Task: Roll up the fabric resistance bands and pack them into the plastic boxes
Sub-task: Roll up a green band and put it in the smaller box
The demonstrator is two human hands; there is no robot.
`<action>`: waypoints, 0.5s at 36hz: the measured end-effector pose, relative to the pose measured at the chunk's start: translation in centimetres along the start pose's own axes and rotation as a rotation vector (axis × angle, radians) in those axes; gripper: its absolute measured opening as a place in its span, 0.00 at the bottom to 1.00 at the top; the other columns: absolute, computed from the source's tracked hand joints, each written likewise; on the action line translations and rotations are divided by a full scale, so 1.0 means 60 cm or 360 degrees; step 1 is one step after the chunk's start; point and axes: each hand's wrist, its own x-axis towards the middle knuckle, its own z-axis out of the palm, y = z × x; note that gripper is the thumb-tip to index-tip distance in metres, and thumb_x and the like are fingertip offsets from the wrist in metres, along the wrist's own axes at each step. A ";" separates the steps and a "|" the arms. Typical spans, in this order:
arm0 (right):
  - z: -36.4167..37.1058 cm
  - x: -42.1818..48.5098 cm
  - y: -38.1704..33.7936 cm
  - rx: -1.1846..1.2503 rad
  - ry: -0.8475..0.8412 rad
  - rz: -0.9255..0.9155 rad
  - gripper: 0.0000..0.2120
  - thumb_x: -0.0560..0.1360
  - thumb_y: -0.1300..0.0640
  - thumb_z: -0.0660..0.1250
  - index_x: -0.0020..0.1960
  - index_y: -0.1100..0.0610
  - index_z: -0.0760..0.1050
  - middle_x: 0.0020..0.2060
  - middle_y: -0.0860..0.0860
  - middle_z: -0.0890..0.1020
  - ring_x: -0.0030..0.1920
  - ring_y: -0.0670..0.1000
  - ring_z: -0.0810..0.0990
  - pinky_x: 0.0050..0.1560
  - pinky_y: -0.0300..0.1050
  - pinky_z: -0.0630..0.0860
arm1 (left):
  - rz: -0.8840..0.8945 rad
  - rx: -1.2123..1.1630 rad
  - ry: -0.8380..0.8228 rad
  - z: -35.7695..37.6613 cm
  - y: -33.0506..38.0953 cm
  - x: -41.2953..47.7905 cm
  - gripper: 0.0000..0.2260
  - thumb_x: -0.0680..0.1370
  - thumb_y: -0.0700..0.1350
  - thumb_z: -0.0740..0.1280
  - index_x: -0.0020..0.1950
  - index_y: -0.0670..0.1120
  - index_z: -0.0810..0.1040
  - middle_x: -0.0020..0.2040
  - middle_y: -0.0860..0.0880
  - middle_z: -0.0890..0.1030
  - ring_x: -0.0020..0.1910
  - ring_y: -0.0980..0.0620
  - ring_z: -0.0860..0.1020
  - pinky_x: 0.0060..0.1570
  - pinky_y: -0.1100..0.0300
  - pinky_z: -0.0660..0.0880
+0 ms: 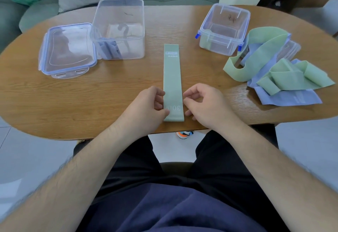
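Head view: both hands, left hand [150,101] and right hand [204,101], pinch the soft, light green resistance band [172,78] at the table's near edge; roll from there.

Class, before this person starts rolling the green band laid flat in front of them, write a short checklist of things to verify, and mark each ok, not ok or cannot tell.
1. Green band lies flat and straight on the table: ok.
2. Left hand and right hand sit at the band's near end, one on each side: ok.
3. Firm grip on both edges: cannot tell; the left thumb touches the band, the right fingers look just beside it.
4. Large box is open, its lid beside it: ok.
5. Small box is open: ok.
6. Remaining bands are clear of the rolling path: ok.
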 end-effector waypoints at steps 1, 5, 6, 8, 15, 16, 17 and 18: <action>-0.001 -0.001 0.000 -0.0001 -0.0005 0.0000 0.05 0.79 0.59 0.67 0.50 0.50 0.77 0.43 0.45 0.82 0.35 0.44 0.85 0.33 0.39 0.80 | -0.0001 0.0017 -0.0013 0.000 -0.001 0.000 0.19 0.76 0.46 0.74 0.65 0.50 0.73 0.55 0.53 0.78 0.50 0.57 0.78 0.49 0.65 0.75; 0.000 -0.005 -0.001 0.0005 -0.0073 0.0005 0.05 0.78 0.61 0.67 0.49 0.52 0.77 0.41 0.47 0.82 0.34 0.45 0.85 0.35 0.42 0.82 | 0.0008 0.0029 -0.0042 0.004 -0.004 0.000 0.18 0.76 0.45 0.74 0.63 0.50 0.75 0.54 0.52 0.77 0.48 0.57 0.78 0.53 0.60 0.77; 0.001 -0.005 -0.002 0.0014 -0.0082 0.0001 0.05 0.78 0.62 0.66 0.49 0.53 0.78 0.40 0.48 0.82 0.34 0.45 0.85 0.34 0.41 0.81 | 0.0018 0.0039 -0.0031 0.006 -0.004 0.000 0.17 0.76 0.45 0.74 0.63 0.50 0.75 0.54 0.52 0.76 0.48 0.56 0.78 0.52 0.60 0.77; 0.000 -0.004 -0.003 0.0016 -0.0090 -0.0010 0.05 0.78 0.62 0.66 0.48 0.53 0.78 0.40 0.48 0.82 0.35 0.45 0.85 0.34 0.41 0.81 | 0.0045 0.0053 -0.0010 0.008 -0.004 0.001 0.16 0.76 0.45 0.74 0.61 0.51 0.75 0.53 0.52 0.76 0.47 0.57 0.78 0.51 0.62 0.76; -0.004 0.000 0.001 -0.0148 -0.0097 -0.0118 0.04 0.75 0.57 0.70 0.46 0.48 0.79 0.40 0.45 0.82 0.40 0.42 0.81 0.43 0.39 0.80 | 0.0152 0.0061 0.0014 0.009 -0.002 0.000 0.13 0.75 0.43 0.74 0.58 0.50 0.77 0.51 0.55 0.73 0.51 0.56 0.78 0.58 0.57 0.78; -0.006 -0.001 0.000 -0.0189 -0.0113 -0.0147 0.04 0.75 0.56 0.71 0.47 0.48 0.80 0.40 0.44 0.82 0.39 0.39 0.79 0.41 0.32 0.77 | 0.0166 0.0062 0.0008 0.009 -0.001 -0.001 0.12 0.75 0.43 0.74 0.57 0.50 0.77 0.50 0.56 0.72 0.51 0.56 0.78 0.58 0.57 0.78; -0.008 -0.003 -0.001 -0.0229 -0.0137 -0.0178 0.04 0.75 0.56 0.71 0.48 0.49 0.80 0.40 0.43 0.81 0.38 0.38 0.78 0.39 0.28 0.73 | 0.0184 0.0072 -0.0001 0.009 -0.001 -0.001 0.11 0.75 0.43 0.74 0.55 0.51 0.77 0.49 0.57 0.72 0.51 0.56 0.78 0.57 0.58 0.77; -0.010 -0.005 -0.002 -0.0266 -0.0166 -0.0205 0.04 0.75 0.57 0.71 0.48 0.49 0.80 0.40 0.43 0.81 0.38 0.37 0.77 0.38 0.27 0.72 | 0.0203 0.0093 -0.0012 0.009 -0.002 -0.002 0.10 0.75 0.43 0.74 0.54 0.51 0.77 0.48 0.57 0.71 0.49 0.57 0.77 0.56 0.61 0.76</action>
